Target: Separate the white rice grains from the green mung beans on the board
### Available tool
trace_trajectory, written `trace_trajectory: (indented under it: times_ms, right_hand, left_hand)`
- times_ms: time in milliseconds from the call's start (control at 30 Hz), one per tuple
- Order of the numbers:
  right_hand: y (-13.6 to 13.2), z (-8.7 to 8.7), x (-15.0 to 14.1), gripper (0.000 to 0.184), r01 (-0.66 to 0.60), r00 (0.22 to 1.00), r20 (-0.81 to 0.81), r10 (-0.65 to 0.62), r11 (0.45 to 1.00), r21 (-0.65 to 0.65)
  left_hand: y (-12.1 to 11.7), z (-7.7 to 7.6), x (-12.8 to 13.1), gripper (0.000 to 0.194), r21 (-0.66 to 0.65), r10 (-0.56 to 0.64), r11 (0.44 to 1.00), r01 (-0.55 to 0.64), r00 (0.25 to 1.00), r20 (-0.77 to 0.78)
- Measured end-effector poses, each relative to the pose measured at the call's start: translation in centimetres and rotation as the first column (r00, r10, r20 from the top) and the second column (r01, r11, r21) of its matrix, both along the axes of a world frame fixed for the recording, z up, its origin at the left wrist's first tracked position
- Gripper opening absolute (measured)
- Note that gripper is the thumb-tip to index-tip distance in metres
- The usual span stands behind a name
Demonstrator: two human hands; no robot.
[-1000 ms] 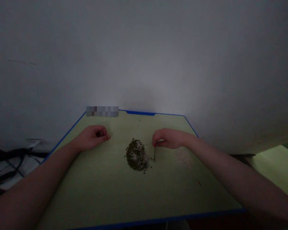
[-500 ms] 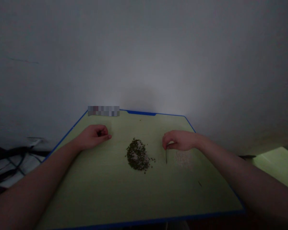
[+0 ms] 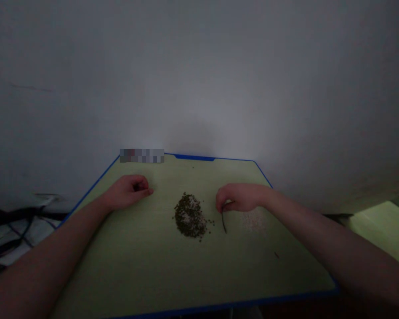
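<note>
A small heap of dark green bean-like grains mixed with pale ones point(image 3: 189, 217) lies in the middle of the yellowish tabletop point(image 3: 153, 266). My right hand point(image 3: 239, 197) is to the right of the heap, fingers pinched on a thin dark curved tool point(image 3: 224, 223). The tool points down toward the tabletop; whether its tip touches cannot be told. A thin scatter of pale grains point(image 3: 254, 220) spreads just below and beside the right wrist. My left hand point(image 3: 129, 191) rests on the tabletop left of the heap, loosely curled, with nothing visible in it.
A blue edge strip point(image 3: 194, 157) runs along the table's far side, close to a grey wall point(image 3: 199, 79). A small dark sliver point(image 3: 276, 255) lies near the front right. Dark cables point(image 3: 23, 221) are at the left, and another yellowish surface point(image 3: 379, 230) at the right.
My right hand has moved left toward the heap with the thin tool, which is now tilted the other way. My left hand stays in place. The view has shifted slightly.
</note>
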State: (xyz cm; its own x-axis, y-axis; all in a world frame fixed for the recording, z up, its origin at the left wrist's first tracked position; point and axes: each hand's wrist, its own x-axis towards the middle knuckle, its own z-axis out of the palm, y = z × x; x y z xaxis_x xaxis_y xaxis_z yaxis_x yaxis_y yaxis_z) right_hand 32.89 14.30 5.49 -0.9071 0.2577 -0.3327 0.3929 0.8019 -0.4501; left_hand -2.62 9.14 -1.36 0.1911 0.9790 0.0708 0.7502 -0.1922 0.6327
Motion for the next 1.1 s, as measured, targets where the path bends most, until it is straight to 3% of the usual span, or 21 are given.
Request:
trace_trajectory:
  times_ms: [300, 600, 733, 900, 1100]
  right_hand:
    - [-0.6, 0.8, 2.9, 0.025, 0.014, 0.996, 0.091, -0.010, 0.999, -0.040]
    - [0.5, 2.4, 0.9, 0.018, 0.076, 0.997, -0.009, -0.075, 0.996, 0.055]
    - [1.4, 1.7, -0.5, 0.019, 0.182, 0.982, -0.084, -0.171, 0.973, 0.144]
    - [2.5, -0.3, -1.6, 0.023, 0.429, 0.901, -0.190, -0.389, 0.861, 0.272]
    - [2.4, -2.5, -2.4, 0.023, 0.558, 0.830, -0.187, -0.526, 0.786, 0.266]
  left_hand:
    - [-0.1, 0.3, 0.1, 0.028, -0.010, 0.007, 1.000, -0.007, 1.000, 0.015]
    - [-0.2, 0.4, 0.3, 0.028, -0.007, 0.023, 1.000, -0.023, 1.000, 0.009]
    - [-0.3, 0.6, 0.3, 0.027, -0.014, 0.026, 1.000, -0.026, 1.000, 0.010]
    - [-0.3, 0.6, 0.3, 0.028, -0.022, 0.023, 1.000, -0.023, 1.000, 0.014]
    - [-0.2, 0.5, 0.2, 0.027, -0.037, 0.024, 0.999, -0.023, 0.999, 0.023]
